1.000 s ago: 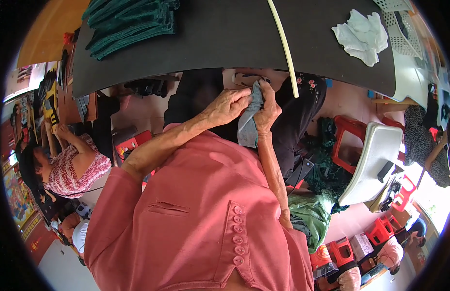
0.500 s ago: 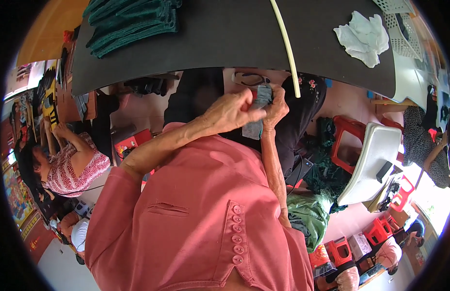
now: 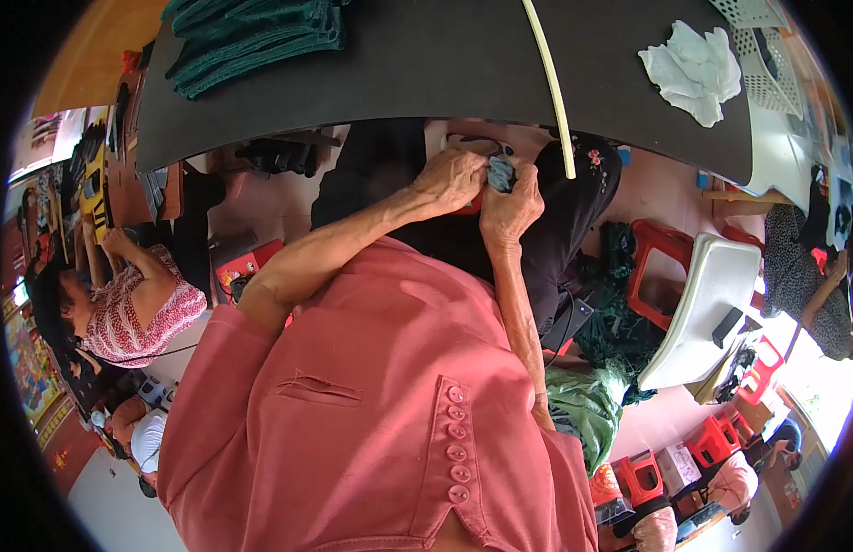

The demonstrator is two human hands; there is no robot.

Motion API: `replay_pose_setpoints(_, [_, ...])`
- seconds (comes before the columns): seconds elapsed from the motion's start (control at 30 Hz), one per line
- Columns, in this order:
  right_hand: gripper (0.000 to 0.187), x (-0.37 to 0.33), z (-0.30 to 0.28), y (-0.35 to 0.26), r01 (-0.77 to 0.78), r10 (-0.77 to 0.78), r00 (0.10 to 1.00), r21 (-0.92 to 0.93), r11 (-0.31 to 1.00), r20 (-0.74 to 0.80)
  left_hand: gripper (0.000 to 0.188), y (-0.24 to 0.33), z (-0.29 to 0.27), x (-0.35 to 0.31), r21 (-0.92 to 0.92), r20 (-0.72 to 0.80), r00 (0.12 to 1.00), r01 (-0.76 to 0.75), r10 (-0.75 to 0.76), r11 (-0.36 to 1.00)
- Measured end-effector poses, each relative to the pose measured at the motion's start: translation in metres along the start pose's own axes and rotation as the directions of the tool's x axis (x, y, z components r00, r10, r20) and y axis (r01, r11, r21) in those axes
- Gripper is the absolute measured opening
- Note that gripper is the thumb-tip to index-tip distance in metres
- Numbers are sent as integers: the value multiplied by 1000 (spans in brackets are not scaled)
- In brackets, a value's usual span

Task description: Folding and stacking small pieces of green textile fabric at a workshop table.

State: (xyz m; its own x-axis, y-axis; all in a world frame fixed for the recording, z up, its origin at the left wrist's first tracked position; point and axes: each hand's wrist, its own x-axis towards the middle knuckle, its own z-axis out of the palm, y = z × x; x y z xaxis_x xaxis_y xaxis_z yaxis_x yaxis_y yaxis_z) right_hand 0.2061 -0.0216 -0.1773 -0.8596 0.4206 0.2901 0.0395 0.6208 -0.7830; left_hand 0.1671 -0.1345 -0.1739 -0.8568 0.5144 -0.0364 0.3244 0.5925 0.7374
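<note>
In the upper left lies a stack of folded, dark green plush fabric (image 3: 256,46). At upper centre, the person's left hand (image 3: 452,181) curls its fingers at the near side of a small, bunched grey-blue cloth (image 3: 501,174) — pinching or merely touching, it is hard to tell. Just right, the right hand (image 3: 512,210) has its fingers closed on it. The cloth seems light, soft, hardly fragile — best pinched by its edges.

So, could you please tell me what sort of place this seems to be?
Probably a small textile workshop: folded green fabric lies on a dark table, more dark green material is heaped beside a red stool, and another person is nearby.
</note>
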Motion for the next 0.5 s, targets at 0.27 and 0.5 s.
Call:
replay_pose_setpoints(0.27, [17, -8, -3, -15, -195, 173, 977, 185, 963, 128, 10, -5, -5, -7, 290, -87, 994, -36, 64, 956])
replay_pose_setpoints(0.5, [17, -12, -5, -13, -277, 260, 928, 25, 961, 267, 10, -18, 9, -13, 241, -75, 997, 3, 15, 971])
